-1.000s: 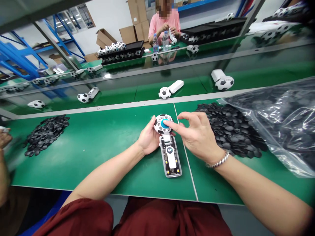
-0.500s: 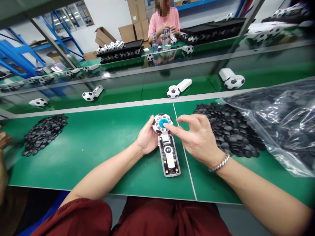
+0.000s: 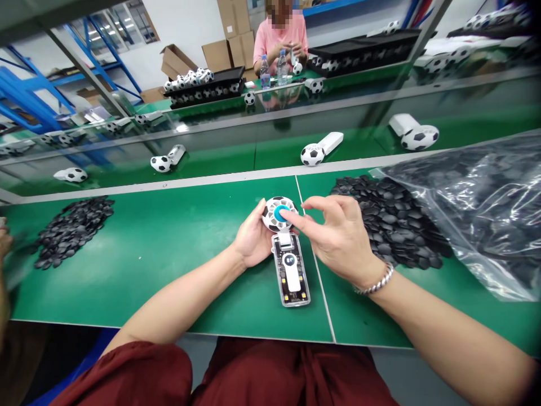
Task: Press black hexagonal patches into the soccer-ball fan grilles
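A football-patterned handheld fan (image 3: pixel 274 226) rests in my left hand (image 3: pixel 252 234), whose fingers curl round the side of its round head. Its clear-cased handle (image 3: pixel 293 279) points toward me, showing a dark circuit board, several yellow squares and a small lit display. My right hand (image 3: pixel 344 239) reaches in from the right. One of its digits presses on the blue disc (image 3: pixel 280 212) at the middle of the fan head; the other fingers are bent and apart, gripping nothing.
Heaps of black pieces lie at right (image 3: pixel 395 225) and left (image 3: pixel 76 231). A clear plastic bag (image 3: pixel 486 220) of them covers the right side. Beyond the pale ledge, several football fans (image 3: pixel 313 154) lie on a green belt. Across sits a person (image 3: pixel 281 42) by stacked trays (image 3: pixel 207 90).
Fans on the nearer belt have shifted right, while those on the farther strip have shifted slightly left. Both my hands and the held fan stay nearly in place.
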A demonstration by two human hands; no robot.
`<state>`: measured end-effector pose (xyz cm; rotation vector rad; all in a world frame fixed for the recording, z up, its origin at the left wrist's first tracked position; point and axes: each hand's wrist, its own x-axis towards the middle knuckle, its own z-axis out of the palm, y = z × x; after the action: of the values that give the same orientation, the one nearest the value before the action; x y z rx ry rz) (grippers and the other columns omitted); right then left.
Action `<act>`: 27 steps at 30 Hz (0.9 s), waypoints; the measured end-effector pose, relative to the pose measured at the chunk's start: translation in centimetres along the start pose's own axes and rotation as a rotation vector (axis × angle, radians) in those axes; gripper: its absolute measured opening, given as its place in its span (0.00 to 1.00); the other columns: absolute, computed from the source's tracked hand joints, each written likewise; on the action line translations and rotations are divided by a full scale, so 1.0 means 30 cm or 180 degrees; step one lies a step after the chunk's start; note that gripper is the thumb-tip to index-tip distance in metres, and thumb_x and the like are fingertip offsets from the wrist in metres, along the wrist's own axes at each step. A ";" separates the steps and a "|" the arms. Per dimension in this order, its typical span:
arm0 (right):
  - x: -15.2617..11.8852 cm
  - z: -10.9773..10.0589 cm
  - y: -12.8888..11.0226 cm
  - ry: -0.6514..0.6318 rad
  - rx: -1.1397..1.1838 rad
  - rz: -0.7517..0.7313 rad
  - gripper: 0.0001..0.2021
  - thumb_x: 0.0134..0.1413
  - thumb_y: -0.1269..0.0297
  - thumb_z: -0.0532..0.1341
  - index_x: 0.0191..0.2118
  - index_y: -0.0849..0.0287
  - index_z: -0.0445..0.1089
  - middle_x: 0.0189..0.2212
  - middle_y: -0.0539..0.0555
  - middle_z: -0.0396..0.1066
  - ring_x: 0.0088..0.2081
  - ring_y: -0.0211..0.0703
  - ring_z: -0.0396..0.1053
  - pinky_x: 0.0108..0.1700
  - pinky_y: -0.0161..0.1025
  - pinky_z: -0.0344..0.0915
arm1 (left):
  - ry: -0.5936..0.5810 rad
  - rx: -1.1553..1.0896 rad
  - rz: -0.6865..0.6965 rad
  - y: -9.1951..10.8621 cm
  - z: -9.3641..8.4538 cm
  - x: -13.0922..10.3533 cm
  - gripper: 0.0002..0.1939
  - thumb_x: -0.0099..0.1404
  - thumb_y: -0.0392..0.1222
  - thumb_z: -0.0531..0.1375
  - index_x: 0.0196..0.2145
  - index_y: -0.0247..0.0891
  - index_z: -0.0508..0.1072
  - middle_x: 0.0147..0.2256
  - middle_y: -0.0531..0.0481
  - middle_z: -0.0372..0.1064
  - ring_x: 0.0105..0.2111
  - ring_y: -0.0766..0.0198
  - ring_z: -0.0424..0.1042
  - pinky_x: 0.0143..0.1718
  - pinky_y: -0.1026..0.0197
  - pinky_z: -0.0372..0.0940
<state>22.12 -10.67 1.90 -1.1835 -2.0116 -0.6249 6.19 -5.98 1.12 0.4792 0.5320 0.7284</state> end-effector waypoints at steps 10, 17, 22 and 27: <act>-0.006 0.005 0.004 -0.0144 0.0421 0.0173 0.18 0.55 0.74 0.56 0.46 0.44 0.70 0.41 0.53 0.64 0.42 0.44 0.57 0.44 0.45 0.58 | 0.0059 -0.0050 0.0094 0.005 0.002 0.002 0.25 0.69 0.53 0.42 0.40 0.34 0.72 0.32 0.45 0.74 0.36 0.57 0.73 0.45 0.55 0.62; 0.029 -0.015 0.034 -0.0675 0.4118 0.2961 0.17 0.56 0.69 0.54 0.47 0.44 0.70 0.39 0.51 0.62 0.39 0.38 0.61 0.37 0.38 0.63 | 0.0300 -0.0032 -0.0088 0.014 -0.002 0.005 0.27 0.68 0.55 0.40 0.41 0.34 0.71 0.32 0.43 0.73 0.33 0.56 0.73 0.41 0.53 0.63; 0.044 -0.018 0.051 -0.1052 0.6228 0.4342 0.17 0.51 0.75 0.56 0.45 0.52 0.71 0.34 0.48 0.63 0.31 0.31 0.61 0.30 0.29 0.63 | 0.0384 -0.0030 -0.0134 0.017 -0.014 0.009 0.27 0.67 0.55 0.40 0.41 0.33 0.71 0.32 0.41 0.73 0.33 0.56 0.73 0.41 0.53 0.63; 0.047 -0.025 0.052 -0.1139 0.6602 0.4490 0.18 0.50 0.76 0.56 0.47 0.55 0.69 0.33 0.48 0.63 0.30 0.30 0.62 0.28 0.28 0.63 | 0.0360 -0.0015 -0.0126 0.020 -0.015 0.007 0.27 0.67 0.55 0.40 0.39 0.33 0.71 0.32 0.41 0.73 0.34 0.55 0.73 0.42 0.53 0.62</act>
<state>23.29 -9.70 3.54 -0.7441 -0.5506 1.9107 5.74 -5.35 1.06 0.4236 0.6438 0.7216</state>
